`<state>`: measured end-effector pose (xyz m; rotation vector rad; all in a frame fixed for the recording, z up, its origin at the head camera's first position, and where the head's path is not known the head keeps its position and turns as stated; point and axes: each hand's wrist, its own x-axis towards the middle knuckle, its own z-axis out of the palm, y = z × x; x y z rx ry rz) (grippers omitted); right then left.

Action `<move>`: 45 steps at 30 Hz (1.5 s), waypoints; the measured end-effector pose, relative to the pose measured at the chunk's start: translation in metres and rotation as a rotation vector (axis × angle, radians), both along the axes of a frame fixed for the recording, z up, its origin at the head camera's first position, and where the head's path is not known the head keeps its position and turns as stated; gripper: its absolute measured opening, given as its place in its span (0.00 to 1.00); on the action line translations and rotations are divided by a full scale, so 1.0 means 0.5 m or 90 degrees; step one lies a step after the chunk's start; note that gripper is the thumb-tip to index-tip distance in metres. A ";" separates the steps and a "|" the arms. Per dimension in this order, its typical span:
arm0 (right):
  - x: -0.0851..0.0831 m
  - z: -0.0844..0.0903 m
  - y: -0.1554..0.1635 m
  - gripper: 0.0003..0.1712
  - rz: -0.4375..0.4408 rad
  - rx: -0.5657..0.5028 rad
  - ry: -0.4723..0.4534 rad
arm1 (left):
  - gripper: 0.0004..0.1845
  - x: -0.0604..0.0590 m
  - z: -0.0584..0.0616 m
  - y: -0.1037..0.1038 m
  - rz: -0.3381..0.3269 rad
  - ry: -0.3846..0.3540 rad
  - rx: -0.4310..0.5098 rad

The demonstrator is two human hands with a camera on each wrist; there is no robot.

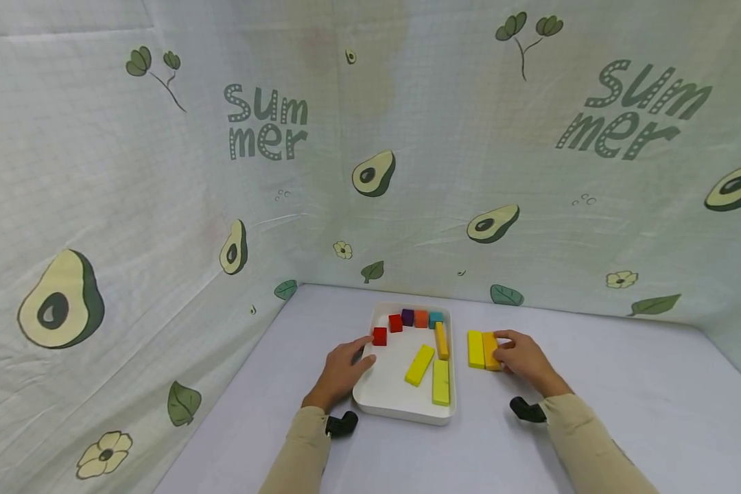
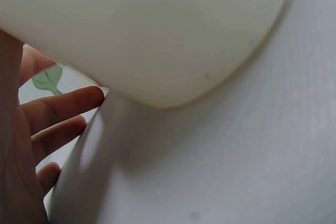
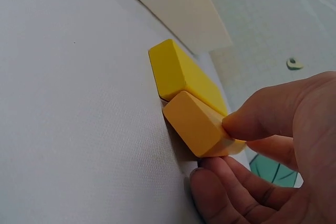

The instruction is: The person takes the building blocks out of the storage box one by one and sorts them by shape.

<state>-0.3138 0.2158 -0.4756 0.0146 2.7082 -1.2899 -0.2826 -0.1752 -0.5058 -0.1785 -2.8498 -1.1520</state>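
Observation:
A white tray (image 1: pixel 390 405) holds several small coloured blocks. At its left side is my left hand (image 1: pixel 341 374), thumb and index finger reaching over the rim close to a red cube (image 1: pixel 379 336). From below, the left wrist view shows the other fingers (image 2: pixel 65 107) spread loosely by the tray's outer wall. Right of the tray, my right hand (image 1: pixel 523 357) pinches an orange-yellow oblong block (image 3: pixel 191 124) between thumb and fingers. This block sits slightly tilted in the right wrist view, long side against a bright yellow oblong block (image 3: pixel 176 69) on the table.
Inside the tray, another red cube (image 1: pixel 395 323), a purple cube (image 1: pixel 407 317), an orange cube (image 1: pixel 421 319) and a blue cube (image 1: pixel 436 319) line the far side. Two yellow blocks and an orange-yellow block (image 1: pixel 441 341) lie toward its right. A printed cloth (image 1: pixel 432 261) hangs behind the white table (image 1: pixel 624 384).

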 end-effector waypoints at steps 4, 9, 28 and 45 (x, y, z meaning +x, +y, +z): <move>0.001 -0.002 -0.002 0.33 -0.002 0.004 0.002 | 0.27 0.001 0.001 0.001 0.007 -0.006 -0.001; 0.000 -0.001 -0.004 0.33 -0.011 0.006 -0.003 | 0.28 0.000 -0.002 0.002 0.010 -0.008 -0.001; 0.000 -0.002 -0.008 0.31 -0.013 0.027 0.002 | 0.27 -0.002 0.000 0.001 0.004 -0.006 -0.008; 0.008 0.029 -0.018 0.29 -0.053 -0.051 0.037 | 0.27 -0.004 -0.001 -0.002 -0.006 0.008 -0.006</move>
